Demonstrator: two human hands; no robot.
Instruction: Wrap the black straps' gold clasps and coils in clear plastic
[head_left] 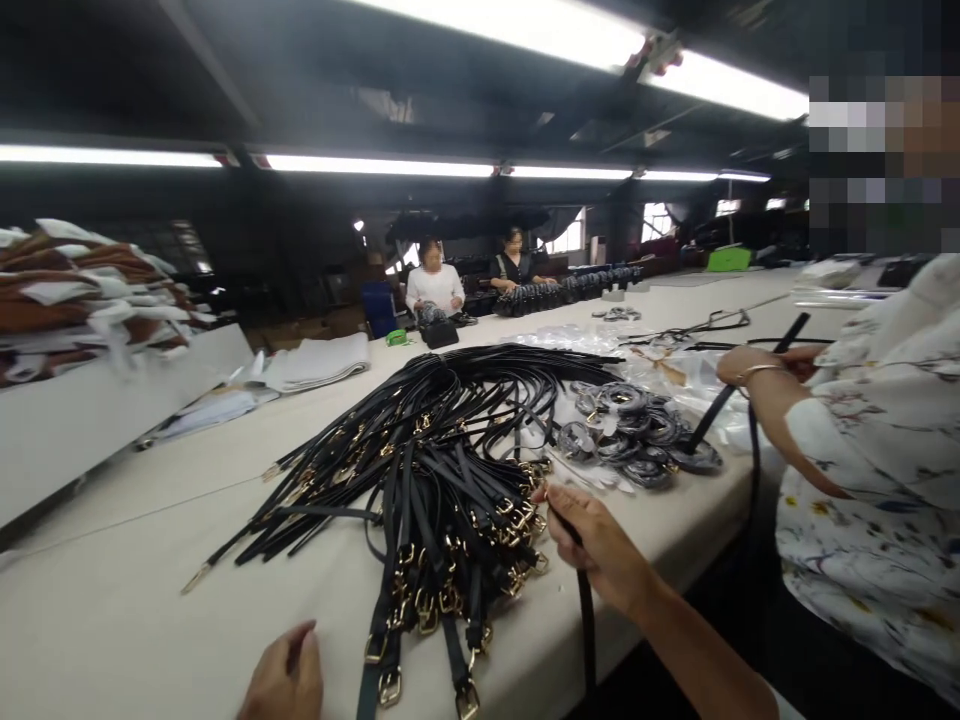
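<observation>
A large heap of black straps [442, 470] with gold buckles lies on the pale table. At the heap's right edge my right hand [600, 545] is closed round one black strap [586, 620], whose length hangs down past the table edge. My left hand [289, 675] is low in the view, left of the buckles, above the table. Its thumb and a finger are apart, and nothing shows between them.
Coiled, wrapped straps [637, 435] lie right of the heap. A person in a floral top [885, 470] stands at the right, holding a black strap. Two people sit across the table. Folded white material [319, 362] and a stacked pile [82, 300] are at the left.
</observation>
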